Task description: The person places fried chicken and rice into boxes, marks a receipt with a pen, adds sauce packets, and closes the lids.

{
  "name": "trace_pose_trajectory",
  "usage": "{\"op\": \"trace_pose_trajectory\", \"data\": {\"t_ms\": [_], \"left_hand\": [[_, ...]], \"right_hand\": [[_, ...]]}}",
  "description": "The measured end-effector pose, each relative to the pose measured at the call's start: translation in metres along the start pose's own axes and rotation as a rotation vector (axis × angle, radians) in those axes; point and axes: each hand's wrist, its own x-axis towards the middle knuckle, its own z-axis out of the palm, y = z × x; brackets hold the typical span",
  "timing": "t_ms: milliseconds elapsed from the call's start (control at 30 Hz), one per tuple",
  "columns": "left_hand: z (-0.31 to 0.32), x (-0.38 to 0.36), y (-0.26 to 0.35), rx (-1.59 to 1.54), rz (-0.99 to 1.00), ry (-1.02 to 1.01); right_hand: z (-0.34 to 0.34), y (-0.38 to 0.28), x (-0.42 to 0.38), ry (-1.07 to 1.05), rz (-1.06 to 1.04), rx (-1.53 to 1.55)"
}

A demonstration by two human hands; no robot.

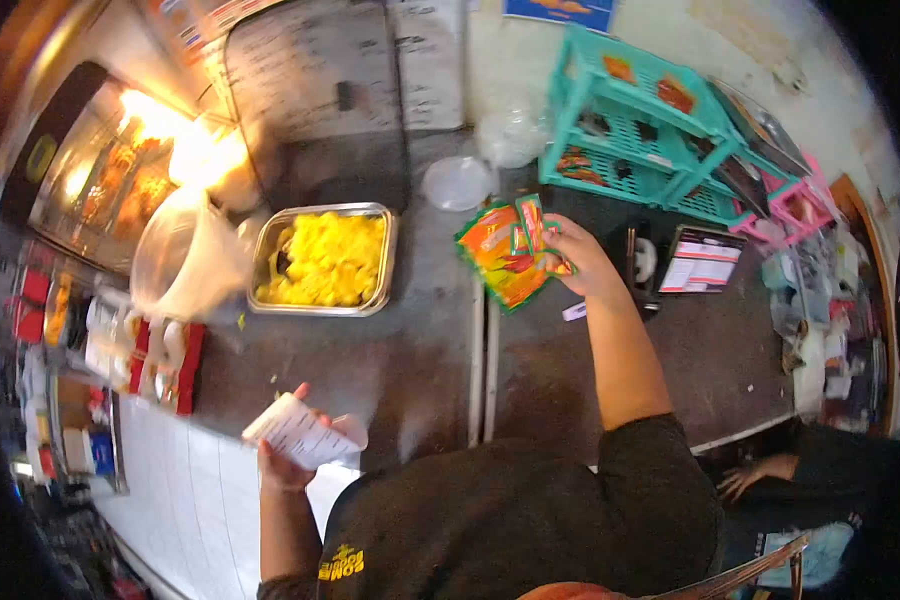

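My left hand (288, 455) is wrapped round a white printed paper packet (300, 432), held above the near left edge of the dark table; something small and translucent shows beside it. Out over the table, my right hand (573, 255) grips small orange and green sachets (530, 228). Just left of those sachets lies a larger orange and green packet (500, 260); whether my fingers touch it is unclear. A metal tray (393, 262) of yellow food stands between my hands, farther back on the table.
A clear plastic container (175, 255) is left of the tray. Turquoise shelves (625, 130) stand at the back right, near a tablet screen (703, 262). A round translucent lid (458, 183) lies at the back. Another person's hand (760, 474) shows at lower right.
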Motion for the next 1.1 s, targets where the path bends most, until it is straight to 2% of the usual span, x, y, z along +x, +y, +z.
{"op": "trace_pose_trajectory", "data": {"t_ms": [67,100,167,267,367,467,500,633,700,800,900,1000,1033,1100], "left_hand": [[-0.006,-0.016,0.008,-0.034,0.003,-0.001],[-0.009,-0.024,0.012,-0.062,-0.014,0.002],[-0.018,-0.042,0.02,-0.101,-0.03,0.025],[-0.045,-0.076,0.03,-0.093,-0.025,0.087],[-0.08,-0.108,0.046,-0.091,0.034,0.145],[-0.108,-0.137,0.071,-0.112,0.083,0.209],[-0.122,-0.146,0.077,-0.136,0.113,0.241],[-0.165,-0.183,0.117,-0.116,0.178,0.282],[-0.185,-0.2,0.138,-0.131,0.188,0.278],[-0.211,-0.224,0.163,-0.12,0.223,0.29],[-0.227,-0.243,0.186,-0.1,0.248,0.368],[-0.243,-0.252,0.199,-0.122,0.236,0.418],[-0.247,-0.252,0.202,-0.12,0.234,0.439],[-0.255,-0.252,0.205,-0.112,0.228,0.424]], "right_hand": [[0.064,0.01,-0.009,-0.132,0.047,-0.155],[0.066,0.042,0.002,-0.202,0.088,-0.286],[0.124,0.059,-0.004,-0.318,0.354,-0.503],[0.209,0.097,-0.01,-0.39,0.469,-0.634],[0.261,0.155,0.013,-0.512,0.448,-0.594],[0.345,0.178,0.03,-0.494,0.319,-0.663],[0.378,0.181,0.035,-0.465,0.355,-0.655],[0.479,0.237,0.09,-0.449,-0.122,-0.928],[0.533,0.241,0.104,-0.423,0.072,-0.762],[0.579,0.288,0.151,-0.387,-0.545,-1.214],[0.612,0.315,0.176,-0.424,-0.459,-1.353],[0.627,0.335,0.195,-0.622,-0.349,-1.397],[0.63,0.342,0.2,-0.635,-0.411,-1.462],[0.639,0.346,0.213,-0.784,-0.293,-1.537]]}}
